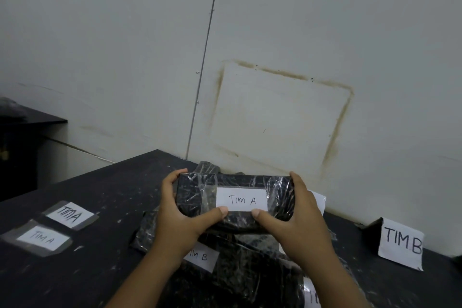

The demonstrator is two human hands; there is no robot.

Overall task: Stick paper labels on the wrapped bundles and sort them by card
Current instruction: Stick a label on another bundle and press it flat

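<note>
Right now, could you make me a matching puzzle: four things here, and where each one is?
1. black plastic-wrapped bundle labelled TIM A
2. folded white paper card marked TIM B
3. white paper labels marked TIM A
4. black wrapped bundle labelled TIM B

a. flat on dark table, left
b. standing, right
c. gripped by left hand and right hand
d. lying below the hands

Pairs: 1-c, 2-b, 3-a, 4-d
</note>
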